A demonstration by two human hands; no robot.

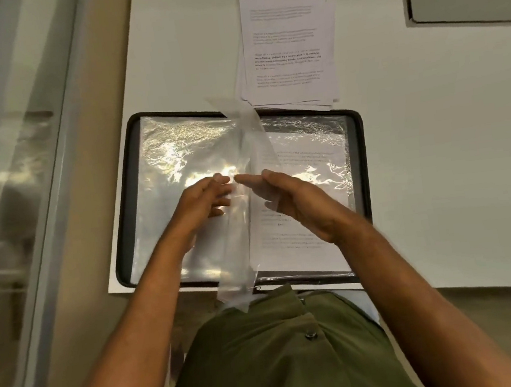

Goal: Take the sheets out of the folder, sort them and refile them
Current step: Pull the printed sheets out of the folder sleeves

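The folder lies open on the counter, at its near edge. Both hands hold one clear sleeve upright over the spine, probably to turn it. The left hand has loose fingers behind it; the right hand lies flat against it. The removed sheets lie just behind the folder, with free room to the right.

An open folder lies on the white table, a clear sleeve standing on edge at its middle. The left hand and right hand flank that sleeve, fingers straight. A stack of printed sheets lies just beyond the folder's far edge.
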